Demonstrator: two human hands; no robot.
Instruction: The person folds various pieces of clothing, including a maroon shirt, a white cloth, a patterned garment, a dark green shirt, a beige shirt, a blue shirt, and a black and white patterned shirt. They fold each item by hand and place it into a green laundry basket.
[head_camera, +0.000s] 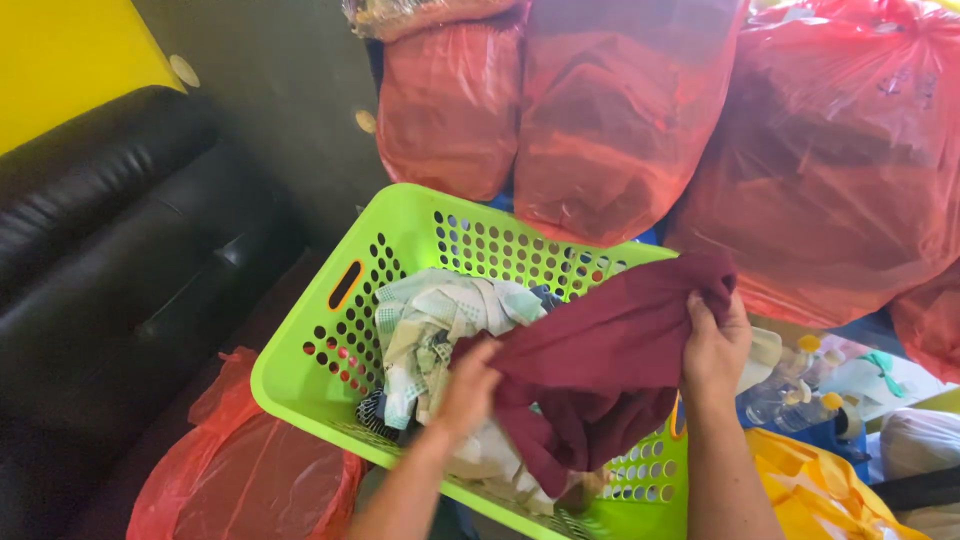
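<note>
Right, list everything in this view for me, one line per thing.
Laundry basket: one, lime green, perforated, centre.
Maroon garment: one, dark red, lifted over the basket.
Patterned cloth: one pile, pale green and white, inside the basket.
Large plastic bags: at least three, translucent red, stuffed, behind the basket.
Small red bag: one, on the floor, lower left.
Sofa: one, black, left.
Bottles: about three, clear with yellow caps, right of the basket.
Yellow bag: one, lower right.
Left hand: gripping the garment's lower edge.
Right hand: fingers pinching the garment's upper corner.
</note>
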